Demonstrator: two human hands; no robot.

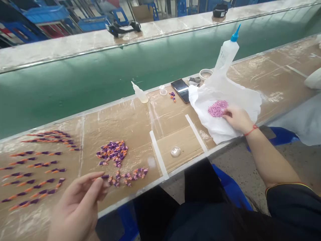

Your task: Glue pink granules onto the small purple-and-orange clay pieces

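My left hand (pixel 79 201) pinches a small purple-and-orange cone-shaped piece (pixel 104 176) between thumb and fingertip, at the front of the bench. Just beyond it lies a heap of similar purple-and-orange pieces (pixel 115 152), with a looser string of them (pixel 136 174) near the front edge. Over on the right, my right hand (pixel 238 119) has its fingertips pressed together at the edge of a pile of tiny pink beads (pixel 217 108). Those beads rest on a crumpled white sheet (pixel 240 95). Whatever may be between the right fingertips is too small to make out.
Rows of purple-and-orange pieces (pixel 40 164) cover the left end. A small clear dish (pixel 175 151) sits between white tape strips. Along the back are a small dropper bottle (pixel 140 93), a phone (pixel 181 90), a tape roll (pixel 206 73) and a tall blue-tipped bottle (pixel 228 52).
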